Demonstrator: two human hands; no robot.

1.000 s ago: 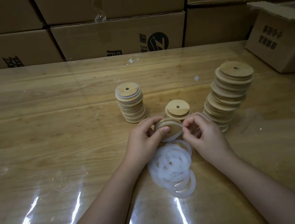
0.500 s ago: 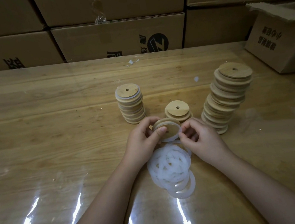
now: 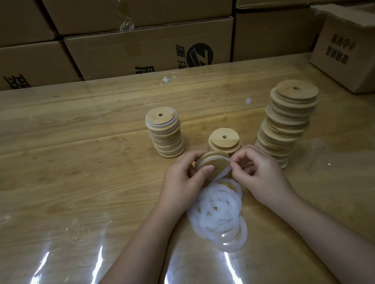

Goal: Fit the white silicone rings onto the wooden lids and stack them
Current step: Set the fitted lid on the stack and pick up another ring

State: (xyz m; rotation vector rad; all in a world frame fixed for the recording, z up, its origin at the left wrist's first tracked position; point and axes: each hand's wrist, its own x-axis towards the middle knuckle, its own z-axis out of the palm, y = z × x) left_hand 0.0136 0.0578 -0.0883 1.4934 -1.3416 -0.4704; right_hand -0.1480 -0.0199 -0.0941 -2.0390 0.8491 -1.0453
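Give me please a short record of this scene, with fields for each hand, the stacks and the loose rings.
left hand: grips a wooden lid, tilted, above the table
right hand: pinches a white ring at the lid's right edge
loose rings: a pile on the table, between the wrists
left stack: lids with white rings showing
middle stack: short, a few lids
right stack: tallest, leaning, no rings visible
behind: cardboard boxes

Wooden table (image 3: 71, 174) — lid stacks (image 3: 166, 136), loose rings (image 3: 218, 216); box (image 3: 353, 52)
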